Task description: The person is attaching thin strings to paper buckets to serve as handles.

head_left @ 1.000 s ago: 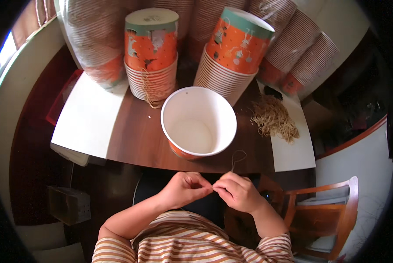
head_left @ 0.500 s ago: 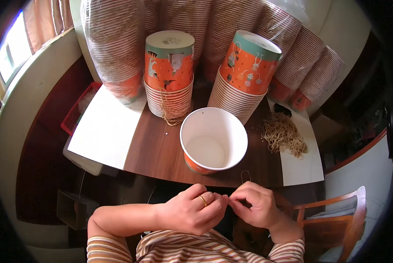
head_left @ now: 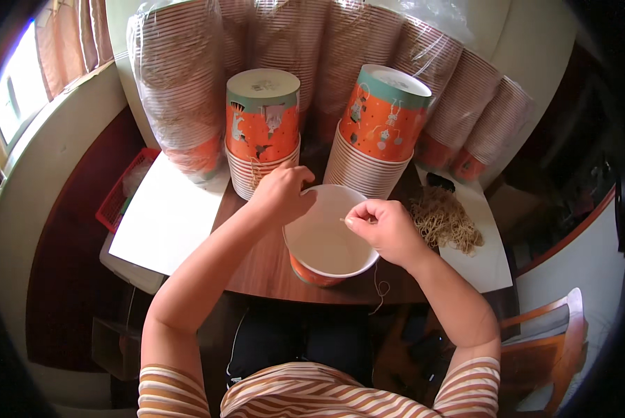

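A white-lined paper bucket with an orange outside stands upright in front of me, its mouth facing up. My left hand is at its far left rim, thumb and forefinger apart; whether it touches the rim, I cannot tell. Over the bucket's right side, the thumb and forefinger of my right hand pinch a thin tan string. A short end of it sticks out past the fingertips, and the looped rest dangles below the hand, beside the bucket and past the table's near edge.
Two stacks of nested buckets, left and right, stand upside down behind. Tall plastic-wrapped stacks line the wall. A heap of tan strings lies at right; a red basket is at left, a wooden chair at lower right.
Both hands have moved forward from near my body to the bucket, and apart from each other. The right hand has brought the string along. The view has shifted slightly.
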`<state>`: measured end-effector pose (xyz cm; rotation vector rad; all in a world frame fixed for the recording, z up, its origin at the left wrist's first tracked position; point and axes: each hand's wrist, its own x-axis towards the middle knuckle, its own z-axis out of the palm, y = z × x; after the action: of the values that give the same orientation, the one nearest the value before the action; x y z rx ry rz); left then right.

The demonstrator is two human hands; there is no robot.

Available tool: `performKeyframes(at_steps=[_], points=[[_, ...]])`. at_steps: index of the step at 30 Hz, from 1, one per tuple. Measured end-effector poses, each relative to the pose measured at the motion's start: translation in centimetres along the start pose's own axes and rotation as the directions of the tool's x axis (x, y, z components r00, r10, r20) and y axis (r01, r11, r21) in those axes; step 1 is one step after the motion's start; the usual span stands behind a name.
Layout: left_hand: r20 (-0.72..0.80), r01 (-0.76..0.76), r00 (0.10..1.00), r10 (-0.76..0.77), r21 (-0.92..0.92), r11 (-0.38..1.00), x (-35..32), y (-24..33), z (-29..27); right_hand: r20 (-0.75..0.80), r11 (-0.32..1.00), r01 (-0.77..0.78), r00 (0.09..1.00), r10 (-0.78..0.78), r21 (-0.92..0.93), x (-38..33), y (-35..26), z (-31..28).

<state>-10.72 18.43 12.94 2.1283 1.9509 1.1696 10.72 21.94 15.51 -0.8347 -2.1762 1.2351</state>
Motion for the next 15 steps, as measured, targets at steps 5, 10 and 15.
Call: performKeyframes(at_steps=[5,10,15], points=[[0.255,0.323,0.93,-0.263,-0.235,0.917,-2.3,1.4,-0.3,0.032,0.994,-0.072,0.997,0.075,-0.079,1.7,0.5,0.1],[0.454,0.59,0.808,-0.376,-0.606,0.534,-6.7,3.2,-1.7,0.162,0.99,-0.007,0.986,0.03,-0.142,2.3,1.5,1.7],[0.433,0.585,0.811,-0.393,-0.614,0.53,-7.5,2.2,-1.7,0.211,0.981,0.087,0.976,-0.049,-0.175,2.0,1.1,2.7]])
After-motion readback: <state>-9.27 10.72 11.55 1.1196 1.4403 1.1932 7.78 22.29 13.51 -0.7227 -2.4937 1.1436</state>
